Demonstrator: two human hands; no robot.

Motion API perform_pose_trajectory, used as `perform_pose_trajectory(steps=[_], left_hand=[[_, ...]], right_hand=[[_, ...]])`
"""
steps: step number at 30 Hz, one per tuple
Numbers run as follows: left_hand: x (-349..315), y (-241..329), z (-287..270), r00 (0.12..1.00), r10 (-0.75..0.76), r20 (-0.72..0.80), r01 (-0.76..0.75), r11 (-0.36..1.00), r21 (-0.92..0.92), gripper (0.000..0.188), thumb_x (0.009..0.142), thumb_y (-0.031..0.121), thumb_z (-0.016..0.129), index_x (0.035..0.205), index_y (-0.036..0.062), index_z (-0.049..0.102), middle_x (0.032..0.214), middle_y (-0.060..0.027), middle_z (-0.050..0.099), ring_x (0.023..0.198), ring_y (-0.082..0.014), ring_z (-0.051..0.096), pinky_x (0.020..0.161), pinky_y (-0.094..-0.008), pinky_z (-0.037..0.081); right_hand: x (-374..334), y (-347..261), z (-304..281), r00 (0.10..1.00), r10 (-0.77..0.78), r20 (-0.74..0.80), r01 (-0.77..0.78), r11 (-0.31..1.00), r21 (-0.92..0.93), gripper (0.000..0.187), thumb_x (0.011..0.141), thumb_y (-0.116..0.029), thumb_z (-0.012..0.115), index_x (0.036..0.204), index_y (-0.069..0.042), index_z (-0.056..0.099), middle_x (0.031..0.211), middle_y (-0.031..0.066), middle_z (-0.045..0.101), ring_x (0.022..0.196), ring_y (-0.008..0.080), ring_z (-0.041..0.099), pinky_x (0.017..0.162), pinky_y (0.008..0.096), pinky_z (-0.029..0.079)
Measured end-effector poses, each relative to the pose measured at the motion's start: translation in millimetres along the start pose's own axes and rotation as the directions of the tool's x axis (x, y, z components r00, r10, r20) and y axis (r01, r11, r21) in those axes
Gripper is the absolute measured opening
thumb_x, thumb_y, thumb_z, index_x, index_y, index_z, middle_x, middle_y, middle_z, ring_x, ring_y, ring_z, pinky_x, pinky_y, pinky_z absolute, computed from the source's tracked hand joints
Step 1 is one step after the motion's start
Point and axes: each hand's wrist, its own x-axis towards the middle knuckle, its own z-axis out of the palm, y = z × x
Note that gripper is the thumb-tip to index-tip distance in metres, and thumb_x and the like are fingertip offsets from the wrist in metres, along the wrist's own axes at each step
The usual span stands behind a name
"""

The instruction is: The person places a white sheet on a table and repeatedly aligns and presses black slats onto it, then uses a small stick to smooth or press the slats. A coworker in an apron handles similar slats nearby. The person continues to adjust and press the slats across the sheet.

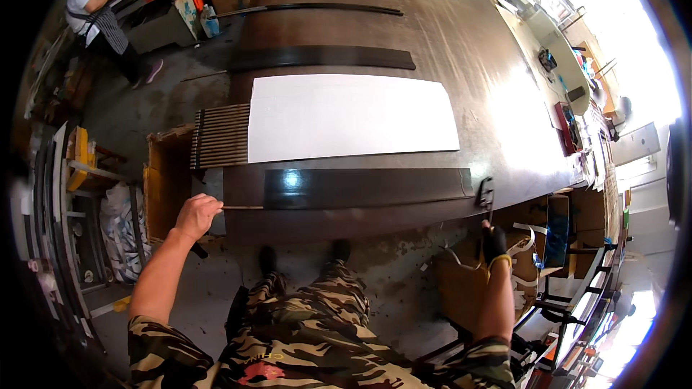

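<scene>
On the near edge of the table lies a dark glossy strip (367, 186). A thin rod (244, 207) sticks out from its left end along the near edge. My bare left hand (198, 217) is closed on the rod's outer end, beyond the table's left edge. At the strip's right end, my right hand (494, 240), in a dark glove, is closed round the handle of a black hand tool (486, 193). The tool's wider head rests by the strip's corner; its exact kind is unclear. Beyond the strip, a white sheet (353, 117) covers part of several thin rods (220, 135).
The large brown table (461, 43) carries a dark flat strip (324, 57) and several long dark pieces (331, 7) farther back. A cardboard box (160, 180) stands at its left edge, another (461, 284) below right. A person (97, 18) stands at a far-left bench.
</scene>
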Motion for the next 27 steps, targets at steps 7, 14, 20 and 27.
perform_pose_trajectory(steps=[7,14,20,27], left_hand=[[-8.2,0.7,4.3,0.997,-0.034,-0.075,0.031,0.999,-0.037,0.008,0.078,0.003,0.071,0.086,0.0027,0.07,0.084,-0.0106,0.069,0.08,-0.0322,0.063,0.07,-0.0417,0.053],[-1.2,1.6,12.6,0.992,0.0,-0.127,-0.003,1.0,-0.023,0.011,0.075,0.001,0.072,0.086,0.0027,0.07,0.082,-0.01,0.067,0.08,-0.032,0.063,0.07,-0.0416,0.053],[-3.2,8.3,13.5,0.985,-0.008,-0.172,0.007,1.0,-0.009,0.012,0.073,0.0,0.073,0.085,0.0018,0.07,0.082,-0.0103,0.067,0.081,-0.0313,0.064,0.068,-0.0406,0.054],[-4.5,24.2,2.3,0.991,-0.073,-0.111,0.081,0.994,0.073,0.016,0.07,-0.005,0.073,0.084,-0.0006,0.067,0.083,-0.0127,0.066,0.08,-0.0329,0.063,0.067,-0.0418,0.053]], right_hand=[[-32.5,-30.5,57.2,0.964,-0.252,0.089,0.248,0.967,0.054,0.043,0.097,-0.042,0.06,0.077,-0.004,0.059,0.061,0.0093,0.057,0.056,0.0216,0.056,0.057,0.0412,0.045],[-227.6,-268.0,215.7,0.699,-0.486,0.524,0.398,0.874,0.279,0.035,0.097,-0.034,0.06,0.118,-0.007,0.063,0.102,0.0218,0.072,0.096,0.0371,0.07,0.081,0.0432,0.054],[-208.3,-276.4,174.9,0.687,-0.452,0.569,0.376,0.891,0.255,0.042,0.094,-0.04,0.063,0.119,-0.005,0.061,0.095,0.0219,0.071,0.091,0.0407,0.069,0.077,0.0466,0.053],[-35.9,-26.8,46.9,0.952,-0.299,0.061,0.303,0.951,-0.059,0.041,0.097,-0.042,0.062,0.088,-0.002,0.059,0.059,0.0069,0.056,0.056,0.0193,0.061,0.049,0.0355,0.047]])
